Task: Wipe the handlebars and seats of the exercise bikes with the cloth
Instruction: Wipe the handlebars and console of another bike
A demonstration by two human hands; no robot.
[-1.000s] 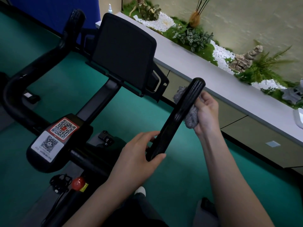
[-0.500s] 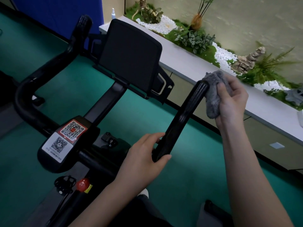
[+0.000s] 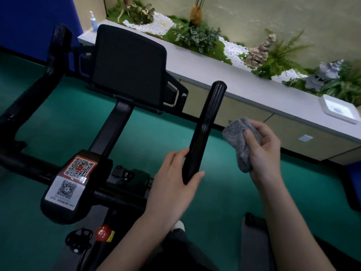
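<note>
The black right handlebar (image 3: 207, 122) of an exercise bike rises straight ahead of me. My left hand (image 3: 175, 182) grips its lower end, thumb on one side and fingers on the other. My right hand (image 3: 263, 151) holds a bunched grey cloth (image 3: 240, 141) just right of the bar, apart from it. The left handlebar (image 3: 45, 81) curves up at the far left. Between the bars stands the black screen holder (image 3: 127, 67), seen from behind. The seat is out of view.
A grey counter (image 3: 244, 90) with plants, white pebbles and a white tray (image 3: 340, 108) runs along the right. A spray bottle (image 3: 93, 20) stands at its far end. QR stickers (image 3: 78, 169) sit on the stem, a red knob (image 3: 102, 232) below. Green floor (image 3: 214, 212) all round.
My right hand has come down from the bar's top end with the cloth and now holds it off the bar, to its right. The left hand has kept its grip.
</note>
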